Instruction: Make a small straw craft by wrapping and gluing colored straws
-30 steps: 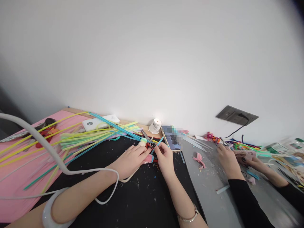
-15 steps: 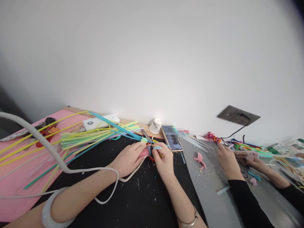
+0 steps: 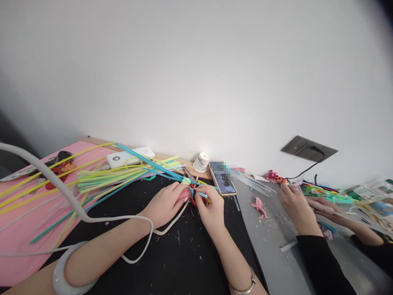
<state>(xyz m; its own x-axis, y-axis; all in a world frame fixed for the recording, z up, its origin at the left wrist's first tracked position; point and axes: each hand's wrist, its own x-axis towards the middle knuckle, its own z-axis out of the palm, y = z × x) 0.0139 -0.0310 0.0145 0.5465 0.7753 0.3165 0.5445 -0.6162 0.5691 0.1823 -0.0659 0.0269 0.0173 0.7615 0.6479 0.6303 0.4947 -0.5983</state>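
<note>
The left hand (image 3: pixel 167 203) is curled over a fuzzy pink bundle (image 3: pixel 183 194), its fingers pressed together on top, and the bundle sits just above the black mat (image 3: pixel 178 262), in front of the white cup (image 3: pixel 201 162). The right hand (image 3: pixel 211 205) is right beside it, with thumb and finger pinching a short blue strip (image 3: pixel 203 195) next to the blue end of the bundle. I cannot tell if the strip goes all the way around, because the fingers hide that part. A pale green and cream lump (image 3: pixel 186 180) is just past the left fingertips, and the long blue sticks (image 3: pixel 147 160) reach toward it. A pointed metal tool (image 3: pixel 189 175) lies close behind the hands, and the phone (image 3: pixel 223 180) is a bit to the right. The pink bundle looks very light and soft, so it should squash easily and not break if it drops. The blue strip looks bendy, maybe with a thin wire inside, and it could spring a little or fold if pushed too hard. The fuzz should not be slippery. A good place to hold the bundle is around its middle, gently, and the strip is best pinched near its tip
</note>
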